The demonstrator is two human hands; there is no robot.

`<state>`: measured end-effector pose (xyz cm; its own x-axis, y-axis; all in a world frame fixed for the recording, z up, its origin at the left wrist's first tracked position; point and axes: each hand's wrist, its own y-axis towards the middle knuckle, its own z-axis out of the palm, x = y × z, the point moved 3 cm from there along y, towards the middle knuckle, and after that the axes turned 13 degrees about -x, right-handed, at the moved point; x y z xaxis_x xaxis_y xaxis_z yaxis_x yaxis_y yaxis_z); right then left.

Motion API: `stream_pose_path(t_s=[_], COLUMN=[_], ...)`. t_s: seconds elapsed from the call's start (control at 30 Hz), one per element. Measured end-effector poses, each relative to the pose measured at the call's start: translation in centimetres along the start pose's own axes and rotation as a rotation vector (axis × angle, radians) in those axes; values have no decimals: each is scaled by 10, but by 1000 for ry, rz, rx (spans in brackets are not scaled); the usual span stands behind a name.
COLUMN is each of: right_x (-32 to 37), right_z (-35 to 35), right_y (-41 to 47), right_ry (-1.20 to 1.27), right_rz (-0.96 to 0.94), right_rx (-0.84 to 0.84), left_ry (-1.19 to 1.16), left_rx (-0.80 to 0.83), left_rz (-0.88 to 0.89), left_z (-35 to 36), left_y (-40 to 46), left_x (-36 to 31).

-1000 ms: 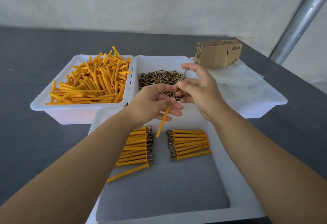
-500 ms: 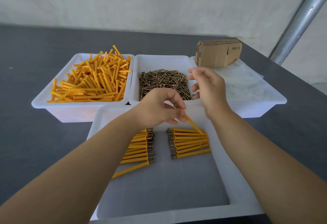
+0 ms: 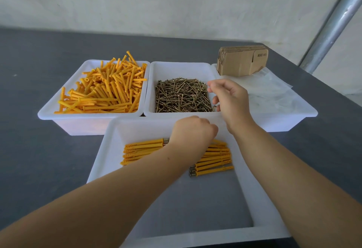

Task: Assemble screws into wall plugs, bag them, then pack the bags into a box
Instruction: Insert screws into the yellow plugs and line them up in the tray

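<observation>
On the grey tabletop [image 3: 39, 71], three white bins sit in a row at twelve o'clock with a fourth, the near tray [image 3: 260, 198], at six. The middle bin [image 3: 182, 67] holds the screws [image 3: 182, 95], a tangled brown heap with long axes pointing every way, lying at about ten o'clock from the right hand [image 3: 229, 101], which is the nearer one. That grip hovers loosely spread above the heap's right edge, holding nothing. The left hand [image 3: 193, 132] is curled knuckles-up over the assembled plugs [image 3: 214, 162]; whether it pinches one I cannot tell. Loose orange plugs [image 3: 105, 89] fill the left bin.
</observation>
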<state>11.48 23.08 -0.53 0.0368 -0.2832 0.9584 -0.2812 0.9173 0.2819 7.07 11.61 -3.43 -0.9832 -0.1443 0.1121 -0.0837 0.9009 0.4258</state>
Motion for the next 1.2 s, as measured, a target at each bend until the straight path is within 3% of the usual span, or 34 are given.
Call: stream_pose_path(t_s=[0.17,0.37,0.43,0.57,0.63,0.8,0.9,1.07,1.2], right_x=[-2,-1,0,2,-1,-8,-10,0,11], right_z=[1,0,1,0,0,14,27,49,61], right_y=[0,-1,-1,3,5,11,11,13,11], right_ry=[-10,-56,-104,-295,-392,-734,-916,-1156,-1344], right_rz=[-6,-35,-80,-238,-252,-300,-319,-97,-36], right_rx=[11,13,8,-35,-25,83,189,599,803], left_ry=[26,37,-32,-229,-170,-80,-110,-82,-98], left_rx=[70,91,4,-380,-493,-388,-300,-18,4], left_rz=[74,21,-43,-274,-426,-854,-1001,-1064,-1018], left_z=[1,-4,-11,-36,-41,-32,-24,-16,-13], left_y=[-6,1,6,11,7,-16,-25,-25,-23], left_x=[-2,-4,3,42,72,142,159,159,159])
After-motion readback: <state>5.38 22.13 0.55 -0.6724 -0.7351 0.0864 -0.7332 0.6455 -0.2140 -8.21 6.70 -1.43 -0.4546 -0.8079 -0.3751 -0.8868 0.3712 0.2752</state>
